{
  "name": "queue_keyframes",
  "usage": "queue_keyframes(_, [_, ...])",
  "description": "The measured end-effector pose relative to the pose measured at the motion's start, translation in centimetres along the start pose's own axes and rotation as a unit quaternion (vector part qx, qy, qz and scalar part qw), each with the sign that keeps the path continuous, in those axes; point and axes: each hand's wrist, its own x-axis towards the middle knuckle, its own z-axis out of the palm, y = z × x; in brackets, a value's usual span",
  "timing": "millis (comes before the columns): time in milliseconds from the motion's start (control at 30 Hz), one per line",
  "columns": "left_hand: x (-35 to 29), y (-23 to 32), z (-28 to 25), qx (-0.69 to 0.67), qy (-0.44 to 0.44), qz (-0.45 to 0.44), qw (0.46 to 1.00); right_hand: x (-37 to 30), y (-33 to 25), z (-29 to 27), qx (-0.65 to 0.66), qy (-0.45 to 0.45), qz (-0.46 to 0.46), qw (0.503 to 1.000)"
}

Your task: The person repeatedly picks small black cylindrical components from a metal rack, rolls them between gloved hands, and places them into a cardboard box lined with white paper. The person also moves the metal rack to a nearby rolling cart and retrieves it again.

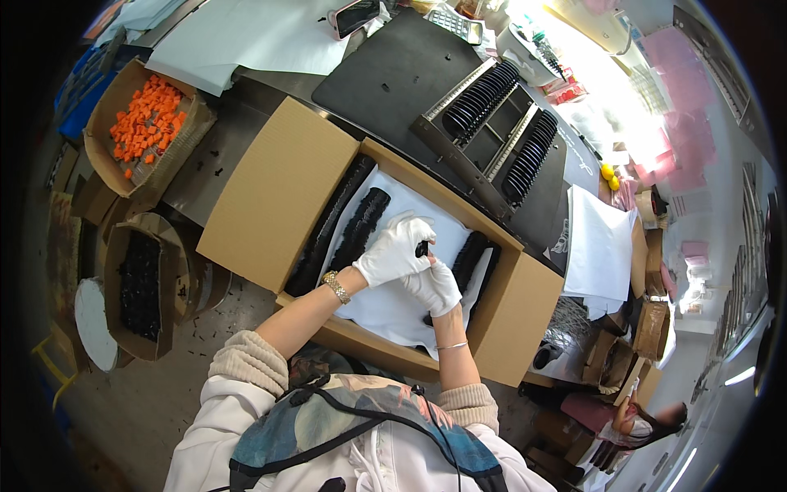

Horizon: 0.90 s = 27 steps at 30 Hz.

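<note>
Both my hands wear white gloves and meet above an open cardboard box (pixel 340 332). My left hand (pixel 395 248) is closed round a small black part (pixel 422 248), which shows between its thumb and fingers. My right hand (pixel 436 287) touches the left at the fingertips, just below that part; its fingers are pressed together, and what they hold is hidden. White lining paper (pixel 426 213) covers the box's inside. On it, at the left, lies a row of black parts (pixel 361 225), with a longer black row (pixel 332 225) along the wall. Another black row (pixel 471 261) lies at the right.
Beyond the box a metal rack (pixel 492 123) with two rows of black discs stands on a dark mat (pixel 385 74). Left are a carton of orange pieces (pixel 98 152) and a carton of black parts (pixel 168 328). White sheets (pixel 598 242) lie right; a person (pixel 627 418) is further off.
</note>
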Motion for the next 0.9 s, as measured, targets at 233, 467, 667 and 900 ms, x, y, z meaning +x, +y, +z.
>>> queue_keyframes(233, [1.4, -2.2, -4.3, 0.122, 0.1, 0.02, 0.987, 5.1, -0.9, 2.2, -0.076, 0.052, -0.136, 0.986])
queue_keyframes(467, [1.7, -5.6, -4.8, 0.297, -0.015, -0.105, 0.949, 12.3, -0.4, 1.6, -0.788, 0.207, -0.479, 0.328])
queue_keyframes(667, [1.3, -6.0, -4.8, 0.296, -0.001, -0.095, 0.951, 14.3, 1.2, -0.5, -0.712, 0.211, -0.478, 0.469])
queue_keyframes(900, [1.4, -6.2, -4.8, 0.286, 0.011, -0.08, 0.955, 14.8, 3.1, -1.2, -0.401, 0.384, -0.464, 0.69])
